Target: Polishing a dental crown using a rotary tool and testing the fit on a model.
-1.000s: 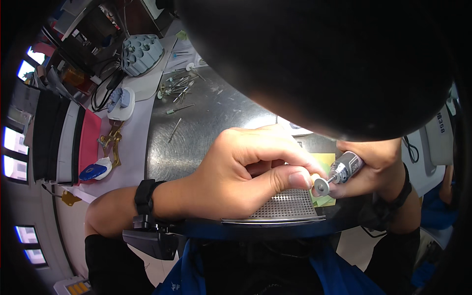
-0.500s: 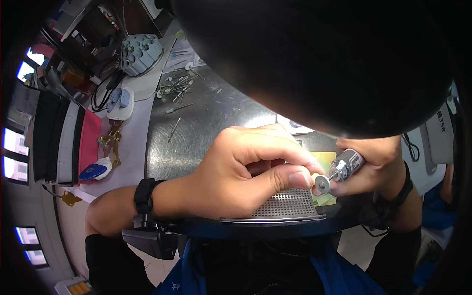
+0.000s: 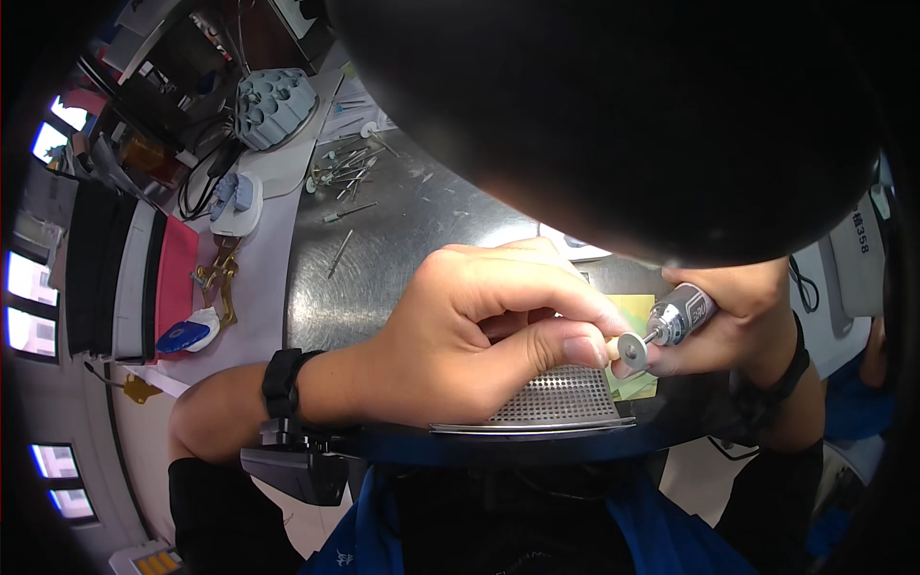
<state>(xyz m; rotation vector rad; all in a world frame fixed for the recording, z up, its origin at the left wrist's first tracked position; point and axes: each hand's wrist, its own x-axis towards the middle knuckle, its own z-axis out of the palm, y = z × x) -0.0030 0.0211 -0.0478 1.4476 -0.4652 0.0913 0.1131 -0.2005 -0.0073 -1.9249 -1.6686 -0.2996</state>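
My left hand (image 3: 479,335) pinches a small cream-coloured dental piece (image 3: 612,349) between thumb and forefinger; most of it is hidden by the fingertips. In my right hand (image 3: 733,331) is a silver and grey rotary handpiece (image 3: 682,314), its tip pointing left. A round grey grinding disc (image 3: 632,352) on its thin shank sits right beside the cream piece, seemingly at its edge; contact cannot be made out for sure. The fingertips of both hands are close together above a perforated metal grille (image 3: 561,398) at the bench's near edge.
Several burs (image 3: 347,168) lie loose on the metal bench top (image 3: 383,259). At left are a blue-grey bur holder (image 3: 275,107), a dental model (image 3: 235,201) and a brass articulator (image 3: 222,278). A large dark round shape (image 3: 613,125) covers the upper view. Yellow-green paper (image 3: 632,311) lies beneath the hands.
The handpiece and its disc have shifted slightly up and to the right, and the disc's face shows a little differently. My left hand has barely moved.
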